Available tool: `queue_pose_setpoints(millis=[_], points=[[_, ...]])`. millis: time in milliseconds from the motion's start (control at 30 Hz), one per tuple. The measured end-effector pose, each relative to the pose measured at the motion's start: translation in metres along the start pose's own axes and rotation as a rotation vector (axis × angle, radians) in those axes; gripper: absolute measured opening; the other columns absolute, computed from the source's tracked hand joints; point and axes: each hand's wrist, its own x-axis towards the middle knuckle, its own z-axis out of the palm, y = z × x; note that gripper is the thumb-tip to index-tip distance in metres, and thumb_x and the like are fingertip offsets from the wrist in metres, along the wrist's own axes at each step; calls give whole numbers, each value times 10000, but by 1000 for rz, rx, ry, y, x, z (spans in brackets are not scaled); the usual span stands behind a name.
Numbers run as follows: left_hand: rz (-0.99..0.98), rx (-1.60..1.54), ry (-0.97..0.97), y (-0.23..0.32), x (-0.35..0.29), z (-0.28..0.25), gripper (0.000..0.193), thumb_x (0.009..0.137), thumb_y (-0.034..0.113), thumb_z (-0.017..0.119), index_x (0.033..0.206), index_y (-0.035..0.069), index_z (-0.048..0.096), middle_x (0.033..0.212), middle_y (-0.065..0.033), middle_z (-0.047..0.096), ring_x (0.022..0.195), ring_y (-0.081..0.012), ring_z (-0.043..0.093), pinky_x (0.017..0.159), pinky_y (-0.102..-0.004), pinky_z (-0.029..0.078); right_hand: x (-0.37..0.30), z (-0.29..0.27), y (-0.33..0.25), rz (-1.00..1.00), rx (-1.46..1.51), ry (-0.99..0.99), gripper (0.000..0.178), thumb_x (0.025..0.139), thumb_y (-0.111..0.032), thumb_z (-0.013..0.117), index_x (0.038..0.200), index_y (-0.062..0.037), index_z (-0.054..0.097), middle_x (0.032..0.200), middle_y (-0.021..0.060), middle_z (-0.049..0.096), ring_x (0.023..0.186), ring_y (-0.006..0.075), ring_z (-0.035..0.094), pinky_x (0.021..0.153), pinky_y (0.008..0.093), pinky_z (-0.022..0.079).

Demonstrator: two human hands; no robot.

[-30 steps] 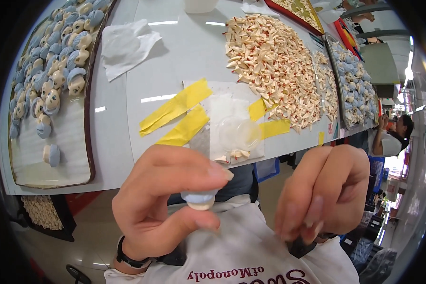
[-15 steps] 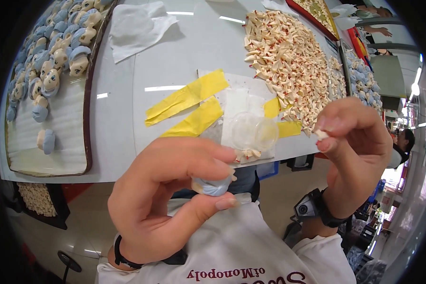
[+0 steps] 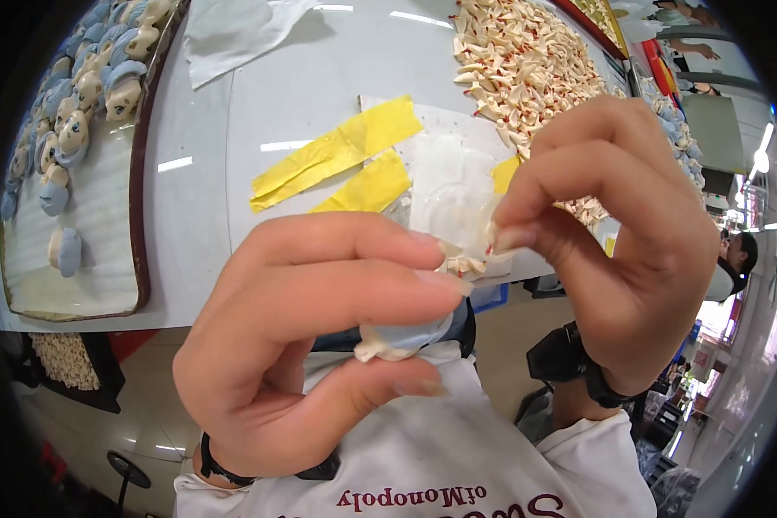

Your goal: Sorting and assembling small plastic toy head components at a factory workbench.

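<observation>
My left hand [image 3: 272, 315] holds a small doll head [image 3: 410, 335] with light blue hair between thumb and fingers, just off the table's near edge. The fingers cover much of it, and a cream nub shows at its lower left. In my right hand [image 3: 617, 203], thumb and forefinger pinch a small cream piece [image 3: 491, 240] with a red tip. This piece is close to the doll head but apart from it. Several loose cream pieces [image 3: 464, 264] lie at the table edge between my hands. Beyond my right hand spreads a large pile of red-tipped cream pieces [image 3: 531, 73].
On the left, a dark-rimmed tray [image 3: 91, 289] holds many blue-haired doll heads [image 3: 73, 134]. Yellow tape strips [image 3: 337, 157] and white paper [image 3: 440, 177] lie mid-table. A white cloth [image 3: 242, 34] is farther back. Below the table stands a dark bin [image 3: 106, 388]; a person [image 3: 738, 259] is at far right.
My right hand has moved left with its cream piece, toward the doll head. In my left hand the doll head has turned, and the fingers now cover more of its top.
</observation>
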Motion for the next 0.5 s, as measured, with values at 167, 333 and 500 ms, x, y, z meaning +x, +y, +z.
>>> queue_pose_setpoints(millis=[167,333,500], points=[[28,57,-6,-2,0,1,444,681,151,771,1020,-3,528,1064,-185,480,750,-148,581,618,-185,467,-2,-11,0,-34,-118,6,187,523,65,666,667,-22,585,714,51,534,731,196,500,644,278,373],[-14,46,47,0,-1,2,452,676,146,774,1017,3,513,1080,-171,465,751,-153,579,614,-194,460,7,-2,-9,-109,-372,-18,188,506,52,664,657,-27,584,702,51,541,736,200,496,646,284,374],[-25,33,82,-1,-2,2,442,704,167,754,1029,-2,508,1088,-173,467,752,-160,585,621,-203,471,-4,-8,-2,-129,-335,30,188,499,50,660,653,-26,584,693,53,540,733,203,494,636,289,378]])
